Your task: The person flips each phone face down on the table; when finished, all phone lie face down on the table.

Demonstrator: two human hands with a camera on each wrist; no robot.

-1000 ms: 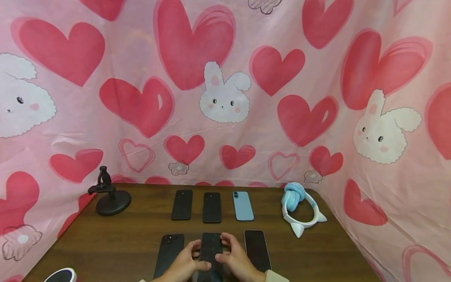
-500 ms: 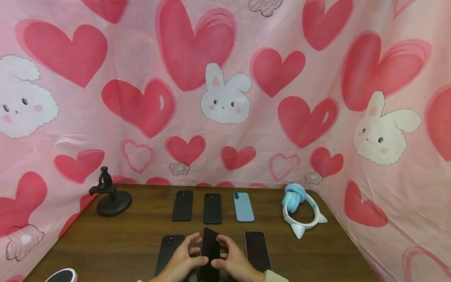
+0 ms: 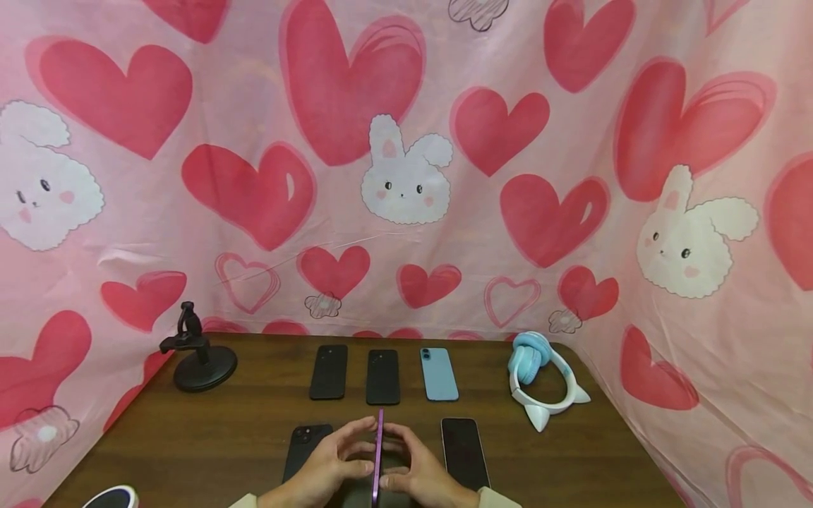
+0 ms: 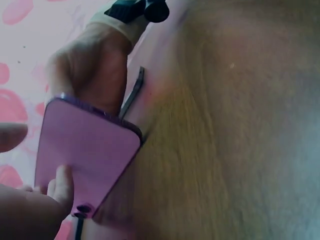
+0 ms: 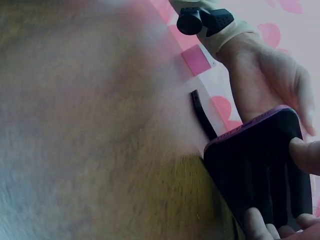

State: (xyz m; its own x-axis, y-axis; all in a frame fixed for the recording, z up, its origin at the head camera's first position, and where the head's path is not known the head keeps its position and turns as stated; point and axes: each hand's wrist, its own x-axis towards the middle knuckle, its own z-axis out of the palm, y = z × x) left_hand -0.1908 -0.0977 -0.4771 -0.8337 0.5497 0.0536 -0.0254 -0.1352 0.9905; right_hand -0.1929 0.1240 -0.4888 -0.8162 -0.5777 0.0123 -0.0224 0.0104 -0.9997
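A phone [image 3: 378, 455] with a purple frame stands edge-on between the two hands in the head view. My left hand [image 3: 330, 462] holds it from the left, a finger resting on the purple back [image 4: 87, 145] near the camera lenses. From the right, my right hand [image 3: 419, 466] holds it with thumb and fingertips on the black screen [image 5: 260, 165]. A black-backed phone [image 3: 307, 444] lies beside the left hand, partly covered by it. Next to the right hand lies a phone with its dark screen up [image 3: 464, 451].
Behind the hands lie two black phones [image 3: 329, 372] and a light blue phone [image 3: 440, 374]. A black stand [image 3: 202, 367] is at the back left, white cat-ear headphones [image 3: 540, 402] at the right. A round white-rimmed object [image 3: 114, 497] sits at the front left. Pink cloth surrounds the wooden table [image 3: 209, 444].
The held phone has turned from its dark face toward the head camera to edge-on, showing its purple side. Both hands stay around it; the other phones stay in place.
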